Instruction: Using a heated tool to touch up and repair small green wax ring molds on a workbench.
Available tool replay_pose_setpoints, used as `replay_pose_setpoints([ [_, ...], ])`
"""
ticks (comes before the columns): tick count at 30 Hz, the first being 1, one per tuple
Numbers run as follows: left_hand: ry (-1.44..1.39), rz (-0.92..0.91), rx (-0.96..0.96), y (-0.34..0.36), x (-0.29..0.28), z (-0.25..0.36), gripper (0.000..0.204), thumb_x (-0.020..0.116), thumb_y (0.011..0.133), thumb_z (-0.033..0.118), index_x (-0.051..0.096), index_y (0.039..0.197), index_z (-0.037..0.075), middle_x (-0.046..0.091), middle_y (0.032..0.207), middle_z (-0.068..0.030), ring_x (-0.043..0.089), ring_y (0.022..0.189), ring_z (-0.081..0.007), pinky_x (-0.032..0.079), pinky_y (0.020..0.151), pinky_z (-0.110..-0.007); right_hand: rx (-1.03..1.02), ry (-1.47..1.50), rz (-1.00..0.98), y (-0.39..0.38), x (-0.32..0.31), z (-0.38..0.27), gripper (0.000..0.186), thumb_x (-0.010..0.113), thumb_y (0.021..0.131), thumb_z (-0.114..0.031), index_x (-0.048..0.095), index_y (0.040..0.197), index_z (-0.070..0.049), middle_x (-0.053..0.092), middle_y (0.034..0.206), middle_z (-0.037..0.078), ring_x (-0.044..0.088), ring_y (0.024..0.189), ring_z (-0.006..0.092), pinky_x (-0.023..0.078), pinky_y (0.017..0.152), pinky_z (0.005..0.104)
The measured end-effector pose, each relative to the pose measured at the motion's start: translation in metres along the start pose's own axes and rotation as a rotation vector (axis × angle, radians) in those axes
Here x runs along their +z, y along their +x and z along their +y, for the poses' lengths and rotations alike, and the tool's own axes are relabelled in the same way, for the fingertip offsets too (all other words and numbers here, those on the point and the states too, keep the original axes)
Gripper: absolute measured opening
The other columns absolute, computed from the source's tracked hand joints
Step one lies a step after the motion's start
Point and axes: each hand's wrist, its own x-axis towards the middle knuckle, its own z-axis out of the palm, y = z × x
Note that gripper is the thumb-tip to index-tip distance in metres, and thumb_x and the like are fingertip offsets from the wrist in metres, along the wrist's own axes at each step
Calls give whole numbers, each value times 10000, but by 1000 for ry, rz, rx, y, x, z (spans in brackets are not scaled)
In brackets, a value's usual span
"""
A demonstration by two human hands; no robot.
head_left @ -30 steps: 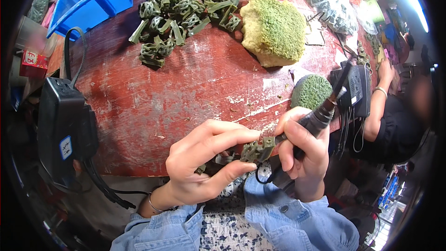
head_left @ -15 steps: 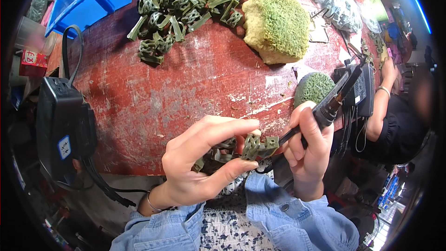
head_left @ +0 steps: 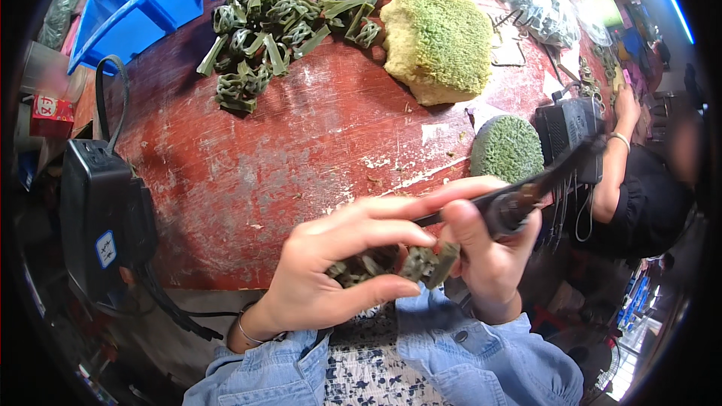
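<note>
Several dark green openwork pieces (head_left: 421, 263) are held by my left hand (head_left: 320, 263), its thumb and fingers curled round them at the near table edge. One piece sticks out past the fingertips, toward the right hand. In my right hand (head_left: 489, 267) is a black pen-shaped tool (head_left: 519, 203), slanting up to the right and blurred by motion. The tool's thin front end is partly hidden behind the left fingers. A round green textured block (head_left: 508, 149) lies just beyond the right hand.
Similar green pieces (head_left: 278, 15) lie heaped at the back, beside a yellow-green spongy block (head_left: 444, 41). Black boxes with cords stand at the left (head_left: 105, 203) and right (head_left: 575, 131). A blue bin (head_left: 150, 0) sits far left. Another person's arm (head_left: 617, 154) is at right.
My hands have come closer together, the left fingers now reaching across the tool. The tool has tilted flatter, and the protruding green piece has turned. The view has shifted slightly.
</note>
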Motion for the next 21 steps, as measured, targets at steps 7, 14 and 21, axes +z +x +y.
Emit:
replay_pose_setpoints([
  [7, 59, 30, -42, -4, -3, -3, 374, 727, 627, 56, 608, 980, 25, 546, 1049, -136, 545, 938, -213, 428, 798, -291, -20, 226, 242, 4, -10, -2, 219, 488, 873, -157, 560, 747, 8, 410, 397, -17, 331, 298, 33, 216, 281, 194],
  [14, -308, 222, -158, -7, 6, -1, 375, 680, 659, -2, 587, 1023, -3, 532, 960, -101, 506, 916, -170, 387, 828, -283, 313, 239, -213, -2, -8, 1, 200, 571, 822, -103, 582, 982, 17, 571, 616, 22, 414, 390, 14, 282, 349, 160],
  [21, -233, 196, -173, -6, 5, -5, 277, 594, 731, -16, 595, 1008, -18, 552, 944, -101, 507, 891, -148, 399, 789, -256, 382, 379, -218, -4, -7, 1, 173, 578, 810, -50, 560, 972, 10, 562, 604, 26, 428, 399, 22, 306, 342, 157],
])
